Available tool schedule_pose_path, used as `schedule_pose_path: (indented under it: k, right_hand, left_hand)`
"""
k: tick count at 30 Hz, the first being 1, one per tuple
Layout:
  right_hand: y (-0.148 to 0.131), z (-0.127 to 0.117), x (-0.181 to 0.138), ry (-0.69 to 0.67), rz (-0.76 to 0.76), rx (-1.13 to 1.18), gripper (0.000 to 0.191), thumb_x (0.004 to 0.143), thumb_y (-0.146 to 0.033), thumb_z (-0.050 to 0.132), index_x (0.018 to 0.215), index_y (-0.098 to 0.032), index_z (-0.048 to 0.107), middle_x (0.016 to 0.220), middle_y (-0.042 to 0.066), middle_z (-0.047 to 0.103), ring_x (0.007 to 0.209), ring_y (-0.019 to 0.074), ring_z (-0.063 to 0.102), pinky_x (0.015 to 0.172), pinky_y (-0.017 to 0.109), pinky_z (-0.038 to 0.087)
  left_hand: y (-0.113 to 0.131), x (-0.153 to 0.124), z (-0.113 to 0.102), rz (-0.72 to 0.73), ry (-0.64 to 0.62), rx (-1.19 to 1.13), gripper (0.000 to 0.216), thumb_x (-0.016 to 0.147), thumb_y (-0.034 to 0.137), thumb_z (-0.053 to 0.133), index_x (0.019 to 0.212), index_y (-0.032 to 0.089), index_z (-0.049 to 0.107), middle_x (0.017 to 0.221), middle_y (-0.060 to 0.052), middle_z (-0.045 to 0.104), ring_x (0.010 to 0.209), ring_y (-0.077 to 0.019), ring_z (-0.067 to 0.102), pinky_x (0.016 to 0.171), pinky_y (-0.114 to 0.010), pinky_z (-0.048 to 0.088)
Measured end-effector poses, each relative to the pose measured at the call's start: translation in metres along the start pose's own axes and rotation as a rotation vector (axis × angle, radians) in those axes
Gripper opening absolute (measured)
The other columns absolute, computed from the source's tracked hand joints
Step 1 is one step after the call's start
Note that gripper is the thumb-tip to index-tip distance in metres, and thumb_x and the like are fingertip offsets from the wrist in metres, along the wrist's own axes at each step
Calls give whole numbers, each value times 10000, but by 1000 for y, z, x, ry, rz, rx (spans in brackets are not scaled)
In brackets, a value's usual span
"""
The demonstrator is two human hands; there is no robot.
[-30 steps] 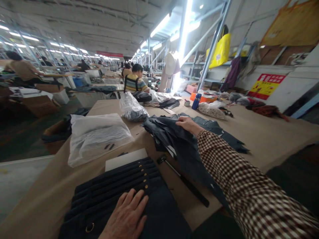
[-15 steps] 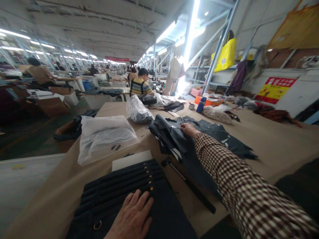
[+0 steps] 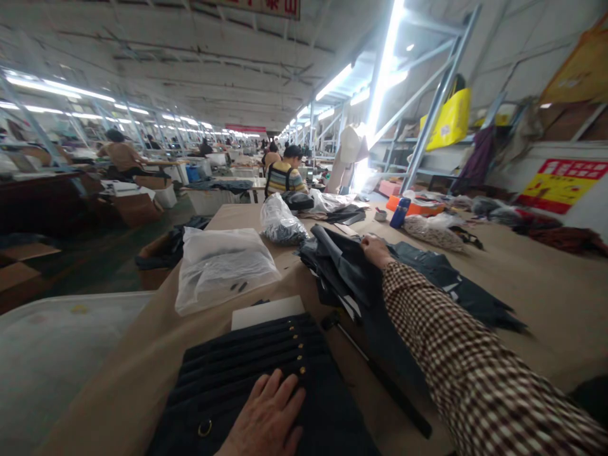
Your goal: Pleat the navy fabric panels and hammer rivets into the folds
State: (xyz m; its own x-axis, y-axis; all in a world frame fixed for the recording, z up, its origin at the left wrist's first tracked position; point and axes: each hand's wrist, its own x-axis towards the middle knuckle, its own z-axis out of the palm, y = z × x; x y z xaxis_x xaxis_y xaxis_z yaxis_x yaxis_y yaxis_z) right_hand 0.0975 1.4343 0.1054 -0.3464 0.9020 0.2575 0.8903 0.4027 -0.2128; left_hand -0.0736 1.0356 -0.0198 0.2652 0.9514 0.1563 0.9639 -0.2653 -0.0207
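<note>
My left hand [image 3: 272, 408] lies flat, fingers spread, on a stack of navy fabric pieces [image 3: 228, 367]. Gold-coloured metal fittings run down the stack's right part, and a gold ring [image 3: 204, 429] shows near its lower left. Farther off, my right hand [image 3: 377, 251] pinches the edge of a dark grey fabric piece [image 3: 349, 253] on a loose pile. That piece is partly lifted and folded over. Between the stack and the pile lies a hammer [image 3: 380, 373] with a black grip. White card [image 3: 268, 310] sticks out beyond the stack's far edge.
A clear plastic bag [image 3: 225, 269] lies on the brown-covered table [image 3: 536, 266], with a fuller bag [image 3: 282, 221] behind it. A blue bottle [image 3: 400, 213] stands by an orange tray [image 3: 420, 206]. A co-worker [image 3: 286, 174] sits beyond the table. A carton [image 3: 156, 253] stands at the left.
My right hand has drawn the grey fabric piece up and folded it over toward the left. The view has swung slightly left; my left hand stays on the stack.
</note>
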Motion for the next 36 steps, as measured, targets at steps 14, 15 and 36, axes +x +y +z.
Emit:
schedule_pose_path:
  k: [14, 15, 36]
  right_hand:
    - [-105, -168, -196, 474, -999, -451, 196, 939, -213, 346, 818, -251, 496, 679, 31, 492, 624, 186, 450, 546, 342, 255]
    - [-109, -170, -211, 419, -1012, -373, 196, 936, -241, 357, 786, -267, 481, 646, 22, 472, 576, 178, 424, 519, 346, 230]
    - [-82, 54, -249, -475, -547, 256, 235, 910, -321, 484, 741, -191, 584, 750, 18, 625, 709, 148, 549, 649, 265, 341]
  left_hand:
    - [-10, 30, -177, -282, 615, -24, 328, 933, 331, 423, 1220, 223, 539, 1261, -68, 535, 1286, -293, 393, 1047, -488, 353]
    - [-8, 26, -188, -306, 572, 1, 326, 941, 371, 395, 1180, 226, 562, 1178, -55, 572, 1219, -284, 459, 1012, -472, 382]
    - [-53, -18, -72, -448, -385, -132, 323, 954, 347, 369, 819, 167, 600, 779, -80, 677, 771, -221, 657, 727, -323, 464]
